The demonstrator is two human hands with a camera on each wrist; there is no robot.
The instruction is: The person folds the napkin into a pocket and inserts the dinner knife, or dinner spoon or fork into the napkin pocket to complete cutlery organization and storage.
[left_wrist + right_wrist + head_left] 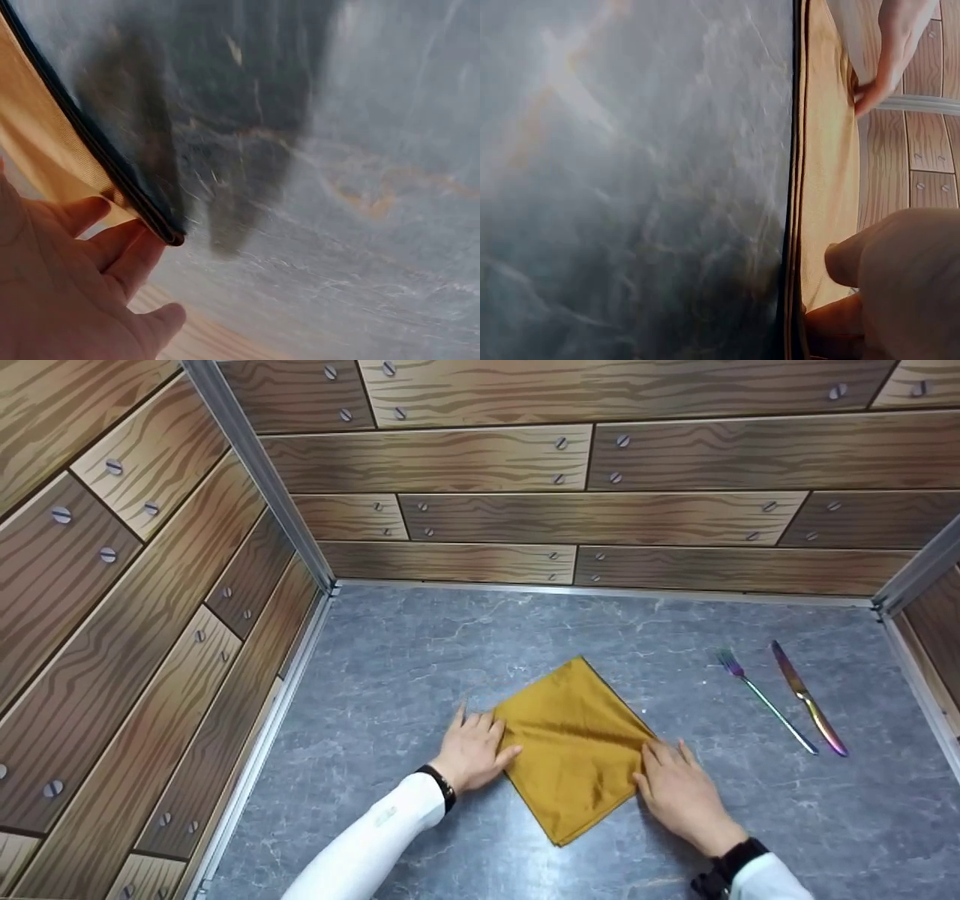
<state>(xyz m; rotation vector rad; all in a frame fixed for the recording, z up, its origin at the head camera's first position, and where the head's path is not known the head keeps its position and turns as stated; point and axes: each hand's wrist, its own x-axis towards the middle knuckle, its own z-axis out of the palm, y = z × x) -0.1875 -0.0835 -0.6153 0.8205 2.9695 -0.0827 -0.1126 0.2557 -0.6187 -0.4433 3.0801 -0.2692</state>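
A mustard-yellow cloth napkin [574, 750], folded into a square with layered edges, lies diagonally on the grey surface. A shallow crease runs across it between its left and right corners. My left hand [474, 750] rests at the left corner, fingers extended and thumb over the cloth. In the left wrist view the fingertips of this left hand [82, 277] touch the napkin's corner [161, 229]. At the right corner my right hand [681, 791] touches the napkin with fingertips and thumb. The right wrist view shows part of that right hand [907, 285] beside the napkin's layered edge [799, 172]; some fingertips are hidden.
To the right of the napkin lie an iridescent fork [772, 706] and an iridescent table knife [810, 701], roughly side by side. Wood-patterned panels [480, 517] wall in the grey marbled surface [405, 652] at the back and sides, with metal strips along the edges.
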